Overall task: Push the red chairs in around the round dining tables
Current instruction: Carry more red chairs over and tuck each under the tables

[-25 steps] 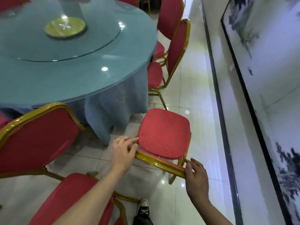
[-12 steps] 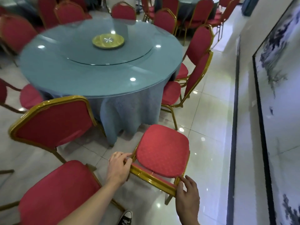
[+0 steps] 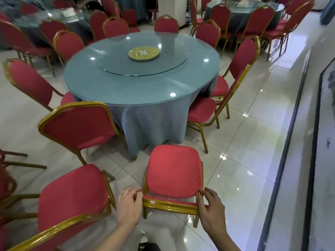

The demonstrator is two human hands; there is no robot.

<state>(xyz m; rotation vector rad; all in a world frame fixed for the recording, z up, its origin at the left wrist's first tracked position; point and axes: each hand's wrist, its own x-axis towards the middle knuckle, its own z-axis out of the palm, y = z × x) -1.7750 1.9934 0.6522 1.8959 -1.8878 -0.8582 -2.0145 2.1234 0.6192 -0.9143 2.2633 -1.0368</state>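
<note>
- Two hands hold the gold metal top rail of a red padded chair with gold frame (image 3: 174, 171), seen from above/behind
- Left hand (image 3: 129, 205) at left corner of the rail, fingers curled round it; right hand (image 3: 211, 208) at right corner, fingers bent over the rail, thumb side on the back
- This chair stands on glossy white tile floor (image 3: 253, 142), seat front near the hanging blue-grey cloth of the round glass-topped table (image 3: 141, 84), not under it
- Glass turntable w/ yellow-green centre disc (image 3: 144, 53) on table middle
- Another red chair (image 3: 78, 124) just left, more around the table
</note>
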